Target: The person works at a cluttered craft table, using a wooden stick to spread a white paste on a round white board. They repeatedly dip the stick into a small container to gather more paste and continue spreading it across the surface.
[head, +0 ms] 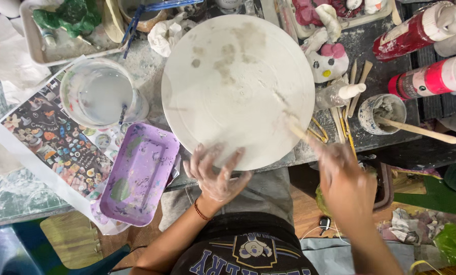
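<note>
One white disc; left hand grip splayed on rim; right hand grip clamped on one stick.

The clay-smeared left hand is spread flat, fingers splayed forward; to its right, the blurred right hand is curled closed.

Worn on the head, looking straight down from close above at a cluttered table, white disc mid-frame, lap and floor along the bottom edge. No second view.
</note>
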